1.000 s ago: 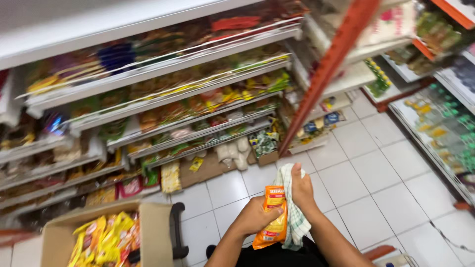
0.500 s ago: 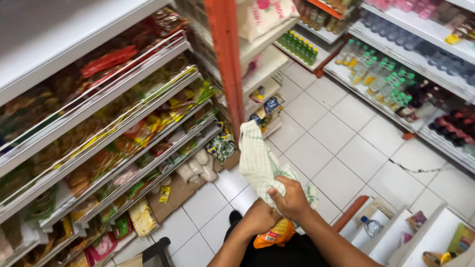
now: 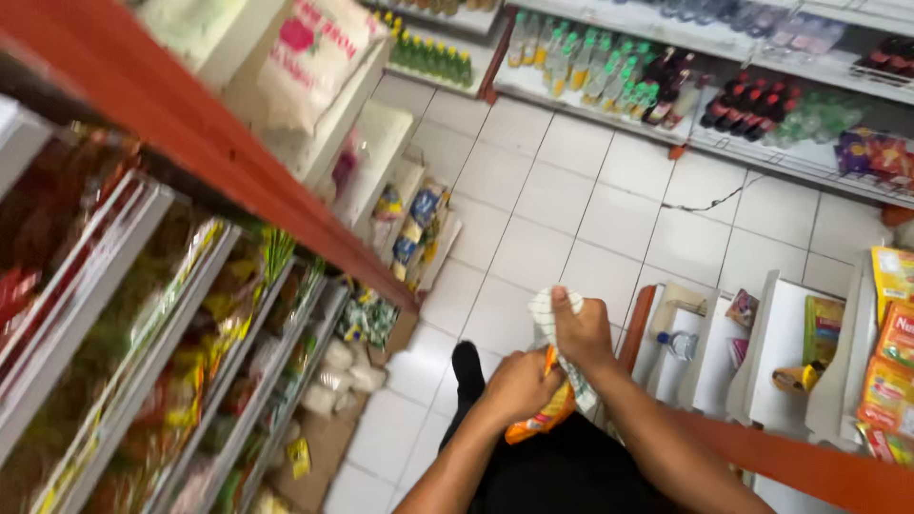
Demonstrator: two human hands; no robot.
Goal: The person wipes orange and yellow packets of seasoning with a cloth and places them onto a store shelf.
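My left hand (image 3: 519,384) grips an orange snack packet (image 3: 539,420) held low in front of my dark trousers. My right hand (image 3: 581,330) is closed on a white cloth with a green check (image 3: 546,310), which drapes down over the packet. The two hands touch each other above the white floor tiles. My black shoe (image 3: 466,366) shows just left of the hands.
An orange shelf upright (image 3: 219,162) crosses the left, with racks of packaged snacks (image 3: 181,352) below it. A big white sack (image 3: 309,57) lies on a shelf above. Bottles (image 3: 609,76) line the far shelves. A white rack with packets (image 3: 838,352) stands at the right.
The view has swung right, from the snack shelves toward the aisle and bottle shelves. The cloth, held up and hanging open before, is now bunched lower against the packet.
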